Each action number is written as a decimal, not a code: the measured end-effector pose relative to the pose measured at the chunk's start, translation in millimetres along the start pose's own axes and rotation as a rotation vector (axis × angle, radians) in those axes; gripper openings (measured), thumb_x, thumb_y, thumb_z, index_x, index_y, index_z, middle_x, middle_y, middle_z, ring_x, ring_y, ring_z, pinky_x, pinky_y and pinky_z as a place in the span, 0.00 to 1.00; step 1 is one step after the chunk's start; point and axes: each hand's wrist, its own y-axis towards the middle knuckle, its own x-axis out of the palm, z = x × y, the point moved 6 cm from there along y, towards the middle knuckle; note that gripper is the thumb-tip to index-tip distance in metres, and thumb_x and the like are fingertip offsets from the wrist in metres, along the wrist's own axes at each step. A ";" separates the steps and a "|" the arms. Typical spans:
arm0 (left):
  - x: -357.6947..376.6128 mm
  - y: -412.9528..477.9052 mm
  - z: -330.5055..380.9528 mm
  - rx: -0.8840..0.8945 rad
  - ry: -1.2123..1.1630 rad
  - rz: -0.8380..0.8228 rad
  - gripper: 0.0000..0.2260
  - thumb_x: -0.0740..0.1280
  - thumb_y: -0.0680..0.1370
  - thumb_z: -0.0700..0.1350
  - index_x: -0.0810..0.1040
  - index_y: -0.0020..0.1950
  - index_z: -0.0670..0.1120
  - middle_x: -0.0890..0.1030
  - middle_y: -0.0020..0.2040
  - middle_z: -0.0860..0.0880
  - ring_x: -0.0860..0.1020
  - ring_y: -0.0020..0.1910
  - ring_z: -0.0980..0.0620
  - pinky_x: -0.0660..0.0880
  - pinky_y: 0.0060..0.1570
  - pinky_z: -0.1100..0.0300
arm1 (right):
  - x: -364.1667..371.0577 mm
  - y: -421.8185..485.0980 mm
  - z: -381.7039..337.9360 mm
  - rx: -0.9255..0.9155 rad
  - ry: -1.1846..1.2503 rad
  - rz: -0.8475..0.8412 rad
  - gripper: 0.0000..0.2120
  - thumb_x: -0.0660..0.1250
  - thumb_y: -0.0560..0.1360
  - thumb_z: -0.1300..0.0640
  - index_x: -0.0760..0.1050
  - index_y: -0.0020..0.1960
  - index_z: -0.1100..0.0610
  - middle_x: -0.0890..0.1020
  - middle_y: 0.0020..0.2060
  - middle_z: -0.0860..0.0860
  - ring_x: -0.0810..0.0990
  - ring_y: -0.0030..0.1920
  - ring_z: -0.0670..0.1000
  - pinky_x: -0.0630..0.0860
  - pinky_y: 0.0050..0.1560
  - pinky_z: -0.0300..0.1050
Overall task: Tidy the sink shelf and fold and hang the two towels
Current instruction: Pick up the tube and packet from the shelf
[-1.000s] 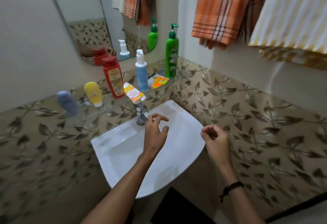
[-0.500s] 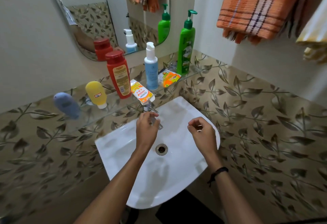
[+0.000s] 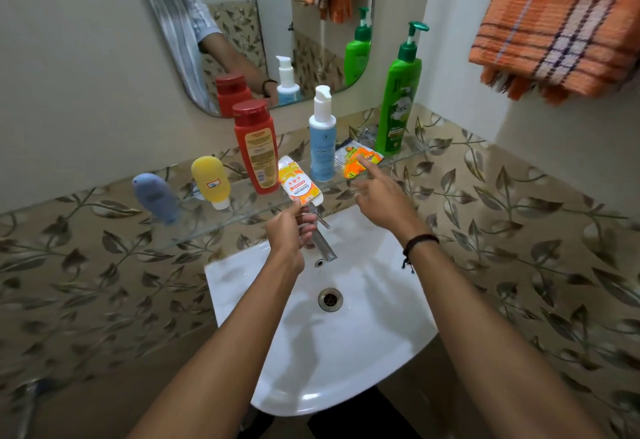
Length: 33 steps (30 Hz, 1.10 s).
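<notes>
A glass shelf (image 3: 221, 229) above the sink carries a blue tube (image 3: 156, 197), a yellow tube (image 3: 211, 180), a red bottle (image 3: 256, 147), a pale blue pump bottle (image 3: 322, 137) and a green pump bottle (image 3: 398, 92). A yellow box (image 3: 299, 184) overhangs the shelf's front edge. My left hand (image 3: 289, 230) is under it and appears to pinch its lower end beside the tap (image 3: 325, 248). My right hand (image 3: 381, 192) has its forefinger stretched out onto an orange packet (image 3: 360, 161). An orange plaid towel (image 3: 554, 22) hangs at the upper right.
The white sink (image 3: 346, 362) is below both arms, with leaf-patterned tiles around it. A mirror (image 3: 242, 22) on the wall behind the shelf reflects the bottles, an arm and the hanging towels.
Both hands rose from over the basin to the shelf's front edge. My right hand uncurled and its forefinger reached the orange packet. My left hand moved up from the tap to the yellow box.
</notes>
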 end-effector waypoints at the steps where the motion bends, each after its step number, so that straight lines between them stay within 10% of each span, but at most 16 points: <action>1: 0.2 -0.8 2.7 0.016 -0.023 0.028 0.11 0.69 0.81 0.46 0.83 0.53 0.38 0.82 0.32 0.47 0.73 0.27 0.53 0.68 0.28 0.64 | 0.4 8.9 0.3 -0.031 -0.018 -0.036 0.15 0.63 0.80 0.57 0.80 0.65 0.53 0.54 0.81 0.42 0.73 0.69 0.56 0.74 0.65 0.54; 9: 2.9 -18.1 0.3 0.176 0.032 0.117 0.08 0.68 0.80 0.43 0.83 0.48 0.39 0.81 0.37 0.45 0.75 0.32 0.51 0.70 0.30 0.62 | 8.9 19.4 15.9 -0.134 -0.078 -0.123 0.18 0.63 0.80 0.58 0.75 0.70 0.56 0.68 0.76 0.49 0.70 0.71 0.58 0.72 0.67 0.55; 25: -25.4 -74.1 -47.3 0.353 0.158 0.175 0.13 0.69 0.81 0.46 0.82 0.45 0.36 0.83 0.38 0.47 0.80 0.37 0.51 0.76 0.38 0.60 | -11.8 -89.2 -3.2 0.028 0.127 0.471 0.14 0.66 0.77 0.57 0.82 0.62 0.56 0.83 0.59 0.49 0.73 0.53 0.57 0.73 0.52 0.55; 33: -111.8 -96.4 -78.2 0.313 0.189 0.223 0.11 0.69 0.81 0.44 0.83 0.44 0.38 0.84 0.37 0.49 0.81 0.37 0.52 0.76 0.38 0.59 | 49.5 -149.1 -48.2 0.025 0.311 0.315 0.10 0.66 0.77 0.61 0.84 0.56 0.58 0.84 0.52 0.52 0.79 0.51 0.58 0.75 0.50 0.49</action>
